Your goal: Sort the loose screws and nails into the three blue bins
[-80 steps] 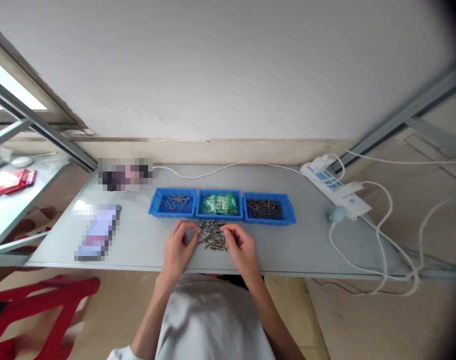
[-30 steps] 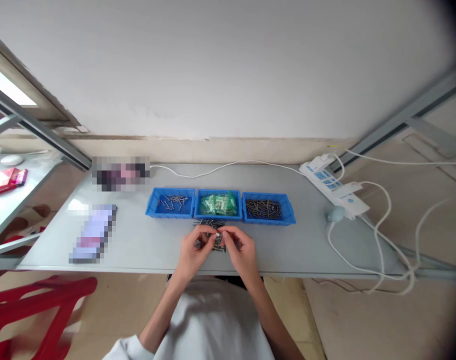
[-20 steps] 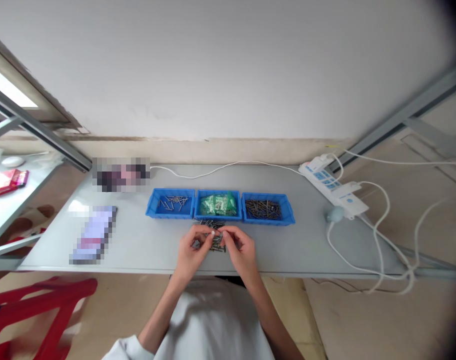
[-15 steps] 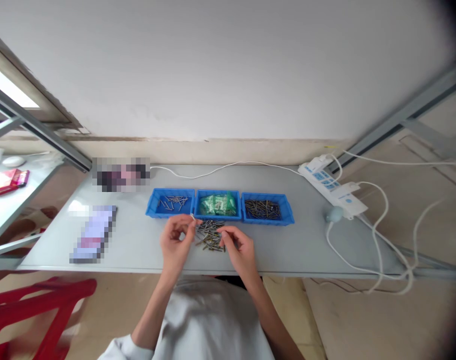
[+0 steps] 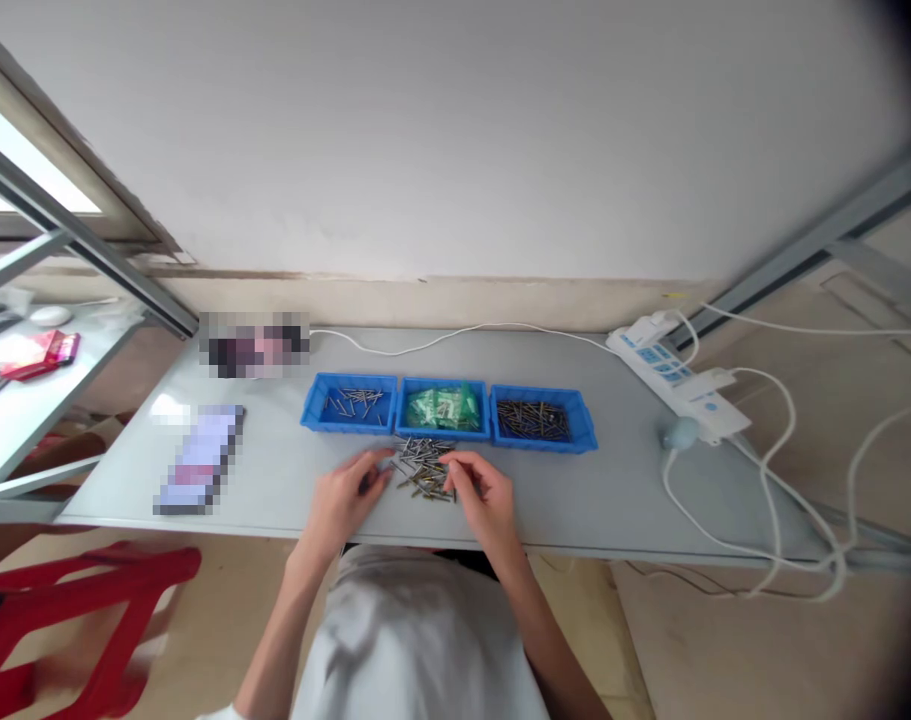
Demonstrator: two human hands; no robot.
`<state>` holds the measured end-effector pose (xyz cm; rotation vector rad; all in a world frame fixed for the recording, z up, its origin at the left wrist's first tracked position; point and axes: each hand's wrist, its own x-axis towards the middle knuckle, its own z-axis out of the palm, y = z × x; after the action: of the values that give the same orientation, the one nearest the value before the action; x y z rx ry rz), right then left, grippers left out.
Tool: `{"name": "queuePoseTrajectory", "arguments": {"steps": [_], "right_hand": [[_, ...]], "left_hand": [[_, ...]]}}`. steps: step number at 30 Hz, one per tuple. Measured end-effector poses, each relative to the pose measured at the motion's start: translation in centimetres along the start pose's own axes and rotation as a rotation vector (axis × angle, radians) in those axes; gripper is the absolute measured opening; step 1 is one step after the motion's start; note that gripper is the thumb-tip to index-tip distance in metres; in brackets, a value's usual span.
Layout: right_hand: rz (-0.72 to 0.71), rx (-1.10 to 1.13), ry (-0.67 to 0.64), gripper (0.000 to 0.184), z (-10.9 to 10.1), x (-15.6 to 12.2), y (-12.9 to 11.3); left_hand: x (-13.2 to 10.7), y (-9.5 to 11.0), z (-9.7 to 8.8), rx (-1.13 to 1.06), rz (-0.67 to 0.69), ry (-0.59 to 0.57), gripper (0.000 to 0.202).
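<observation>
A loose pile of thin silver and brass-toned screws (image 5: 423,472) lies on the grey table between my hands. At its left edge is my left hand (image 5: 350,495), thumb and forefinger curved with a small gap between them. My right hand (image 5: 486,492) is closed in a pinch at the pile's right side; whatever is between its fingertips is too small to make out. Just behind stand three blue bins in a row: the left bin (image 5: 312,415) with a few silver screws, the middle bin (image 5: 444,436) with green plastic packets, the right bin (image 5: 586,432) with many dark bronze screws.
A blurred-out phone (image 5: 204,460) lies at the left, with another blurred object (image 5: 256,346) behind it. On the right are a white power strip (image 5: 672,375) and looping white cables (image 5: 770,470). A red stool (image 5: 125,580) stands below left.
My left hand has moved down and left from the left bin's front edge, and its fingertips have parted. My right hand stays at the pile. The whole view has shifted slightly.
</observation>
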<state>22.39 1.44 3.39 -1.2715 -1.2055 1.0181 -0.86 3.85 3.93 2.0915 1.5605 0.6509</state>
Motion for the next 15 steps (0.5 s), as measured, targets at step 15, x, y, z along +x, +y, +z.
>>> {"name": "queuePoseTrajectory", "arguments": {"steps": [15], "right_hand": [[-0.325, -0.325, -0.183, 0.022, 0.9, -1.0, -1.1]], "left_hand": [[0.2, 3.7, -1.3, -0.064, 0.062, -0.017, 0.011]]}}
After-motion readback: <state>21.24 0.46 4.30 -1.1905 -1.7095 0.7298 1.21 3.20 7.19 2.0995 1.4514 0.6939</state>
